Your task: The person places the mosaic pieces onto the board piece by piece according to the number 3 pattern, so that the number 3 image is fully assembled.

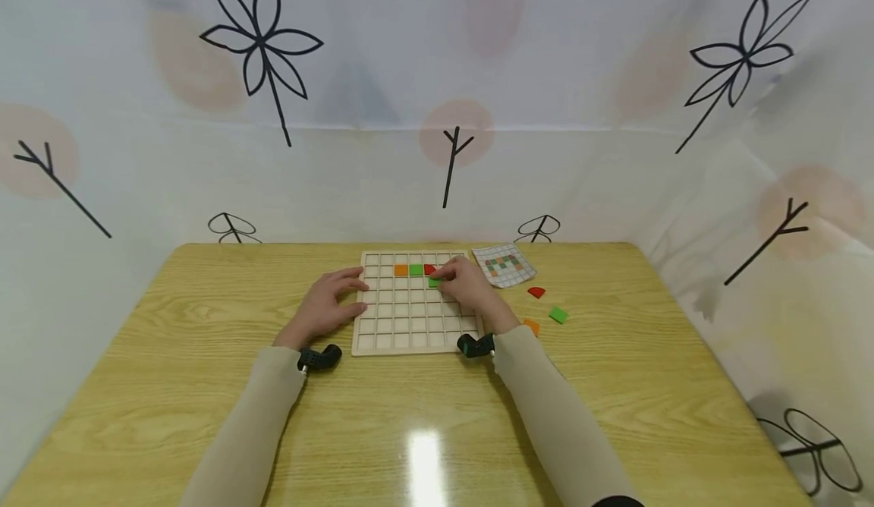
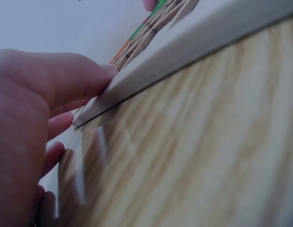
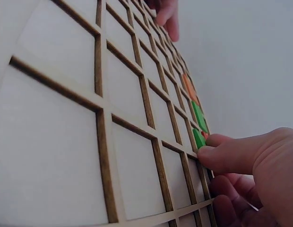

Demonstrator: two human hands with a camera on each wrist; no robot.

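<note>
Pinching a green tile between thumb and fingers, the right hand sets it against the board, just nearside of a red piece. Beyond that wrist lie a paper card, a loose red wedge, a loose green square and an orange piece partly hidden by the arm. The left hand, fingers relaxed and spread, touches the board's left edge. Broad table extends to either side; cloth rises close behind.
</note>
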